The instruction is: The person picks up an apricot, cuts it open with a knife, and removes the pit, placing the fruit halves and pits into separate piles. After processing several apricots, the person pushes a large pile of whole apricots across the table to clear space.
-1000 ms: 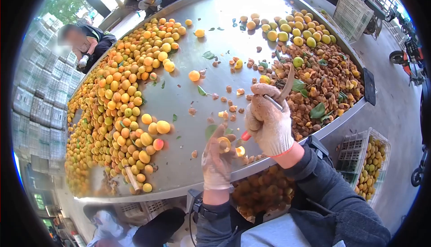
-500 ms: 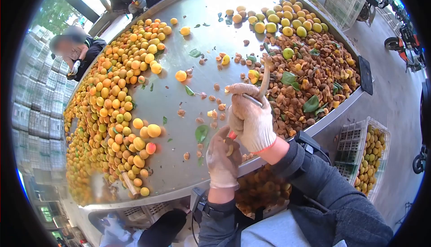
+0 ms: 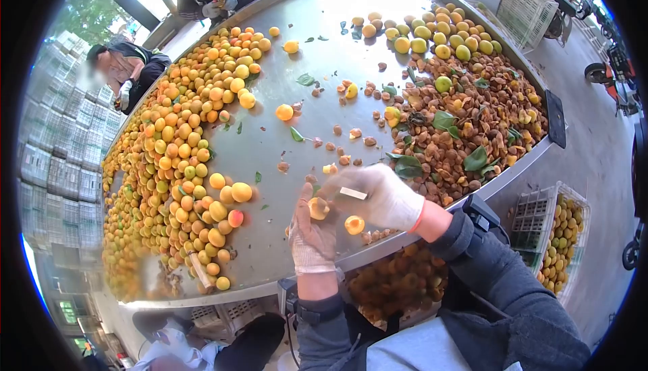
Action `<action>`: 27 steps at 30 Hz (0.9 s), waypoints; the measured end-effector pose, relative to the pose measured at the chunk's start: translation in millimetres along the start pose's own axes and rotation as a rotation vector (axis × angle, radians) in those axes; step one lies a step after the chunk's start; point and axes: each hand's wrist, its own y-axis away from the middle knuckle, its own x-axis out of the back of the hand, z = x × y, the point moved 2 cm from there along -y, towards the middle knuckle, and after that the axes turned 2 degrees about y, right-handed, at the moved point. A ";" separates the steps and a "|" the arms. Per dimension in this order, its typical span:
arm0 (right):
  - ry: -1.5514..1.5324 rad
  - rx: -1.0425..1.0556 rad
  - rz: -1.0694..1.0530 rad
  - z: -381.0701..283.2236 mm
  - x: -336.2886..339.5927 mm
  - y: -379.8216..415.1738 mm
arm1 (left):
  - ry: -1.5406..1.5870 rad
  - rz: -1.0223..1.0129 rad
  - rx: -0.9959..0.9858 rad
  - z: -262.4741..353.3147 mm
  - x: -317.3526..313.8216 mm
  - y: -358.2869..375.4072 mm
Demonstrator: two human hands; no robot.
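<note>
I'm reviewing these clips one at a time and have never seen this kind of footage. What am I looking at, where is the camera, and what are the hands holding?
There is no machine here: the camera sits on a person's head and looks down through a fisheye lens at their own two gloved hands. The left hand holds a piece of apricot, which looks like a cut half. The right hand grips a small tool whose light handle shows; its working end is hidden. Another apricot half shows just below the hands. They work at a big metal table. On it lie a heap of whole apricots to the left and a pile of brown pits with leaves to the right. Other people sit at the far edge, and a crate of fruit stands on the floor at right.
</note>
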 end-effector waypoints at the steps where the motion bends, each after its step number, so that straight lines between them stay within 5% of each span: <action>1: 0.198 -0.029 -0.204 -4.0 -5.5 4.4 | -0.024 -0.012 -0.022 -1.5 0.4 1.5; 2: 0.395 -0.058 -0.407 -7.8 -9.4 8.3 | -0.026 -0.009 -0.018 -1.5 2.1 2.6; 5: 0.504 -0.057 -0.466 -8.9 -8.7 10.4 | -0.197 -0.014 0.094 -2.1 10.0 3.8; 9: 0.584 -0.111 -0.509 -14.3 -5.5 5.8 | -0.394 -0.094 -0.061 -0.8 10.9 10.6; 13: 0.781 -0.308 -0.373 7.5 4.7 -1.0 | -0.408 0.002 -0.094 4.4 -3.4 23.3; 17: 0.717 -0.293 -0.157 2.6 21.3 -0.9 | -0.462 -0.022 -0.162 10.5 -9.9 25.6; 19: 0.637 -0.298 -0.103 -2.5 28.2 -2.5 | -1.428 0.060 -0.204 14.0 -18.0 29.1; 20: 0.563 -0.297 -0.049 -4.8 31.7 -3.5 | -1.434 0.061 -0.205 8.6 -15.9 28.7; 22: 0.530 -0.293 -0.037 -7.1 34.5 -3.5 | -1.969 -0.055 -0.358 -12.7 -7.0 21.6; 27: 0.476 -0.164 0.016 -6.4 35.0 -2.0 | -1.957 -0.051 -0.232 -11.8 -16.9 24.4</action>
